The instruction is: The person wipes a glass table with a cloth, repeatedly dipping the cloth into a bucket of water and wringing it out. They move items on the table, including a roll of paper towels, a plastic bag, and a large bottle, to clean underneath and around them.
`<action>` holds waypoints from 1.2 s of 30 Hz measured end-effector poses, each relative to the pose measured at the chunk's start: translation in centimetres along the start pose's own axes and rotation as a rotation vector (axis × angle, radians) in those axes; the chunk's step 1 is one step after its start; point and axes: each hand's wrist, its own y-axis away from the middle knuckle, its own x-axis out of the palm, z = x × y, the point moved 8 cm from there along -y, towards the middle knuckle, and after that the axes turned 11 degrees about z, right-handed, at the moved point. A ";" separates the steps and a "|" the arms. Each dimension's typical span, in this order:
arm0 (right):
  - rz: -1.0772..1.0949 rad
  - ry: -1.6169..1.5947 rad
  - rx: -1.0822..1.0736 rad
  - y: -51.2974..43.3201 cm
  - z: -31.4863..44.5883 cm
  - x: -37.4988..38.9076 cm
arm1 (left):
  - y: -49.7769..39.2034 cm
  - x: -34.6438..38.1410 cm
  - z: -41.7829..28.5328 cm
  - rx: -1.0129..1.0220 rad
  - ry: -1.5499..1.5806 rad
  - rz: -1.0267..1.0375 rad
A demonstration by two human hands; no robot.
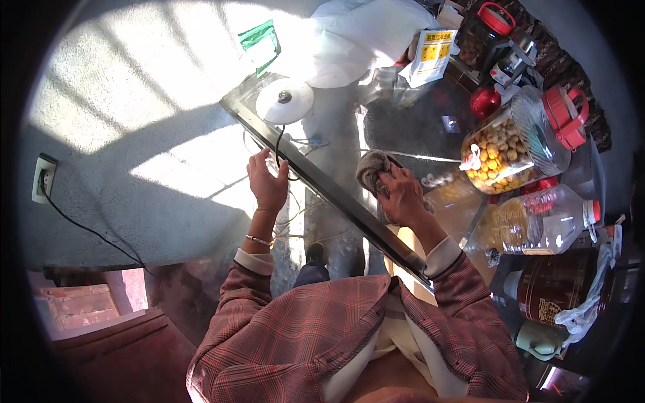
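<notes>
My right hand grips a bunched grey-brown cloth over the glass tabletop, to the right of the table's dark edge. Bare and with fingers parted, my left hand is on the other side of that edge, close to a black cord. Whether it touches the cord I cannot tell. A round white lid-like disc with a dark knob rests near the table's far left corner.
On the right lie a handled jar of nuts, a clear plastic oil bottle, a dark red container and a pale green mug. A red ball-shaped thing and white plastic bags are farther back. A wall socket holds a plugged black cable.
</notes>
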 end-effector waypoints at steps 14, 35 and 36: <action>0.031 0.023 -0.049 -20.5 0.1 -0.8 | -6.4 3.3 4.0 -0.052 0.057 0.359; -0.063 -0.082 -0.035 -19.6 -0.1 -1.5 | -27.5 16.4 -7.3 0.354 -0.768 0.504; -0.058 -0.085 -0.085 -19.8 1.7 -0.9 | -28.4 14.7 -3.2 0.352 -0.501 0.284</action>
